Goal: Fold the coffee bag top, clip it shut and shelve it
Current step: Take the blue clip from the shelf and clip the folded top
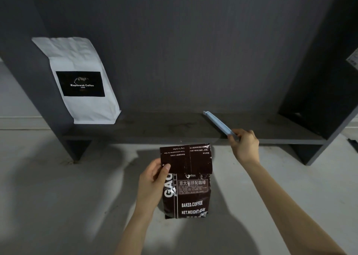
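Note:
A dark brown coffee bag (190, 194) stands on the pale floor in front of the shelf. Its top is folded down over the front as a flap. My left hand (153, 185) grips the bag's left side, thumb pressed on the flap's lower left corner. My right hand (245, 145) is stretched out to the shelf board and pinches the near end of a long light-blue sealing clip (217, 122). The clip's far end points back and to the left, low over the board.
A dark grey shelf unit (174, 130) with a low board and two side panels fills the upper view. A white coffee bag (83, 82) with a black label leans against its left panel. Pale floor lies around the brown bag.

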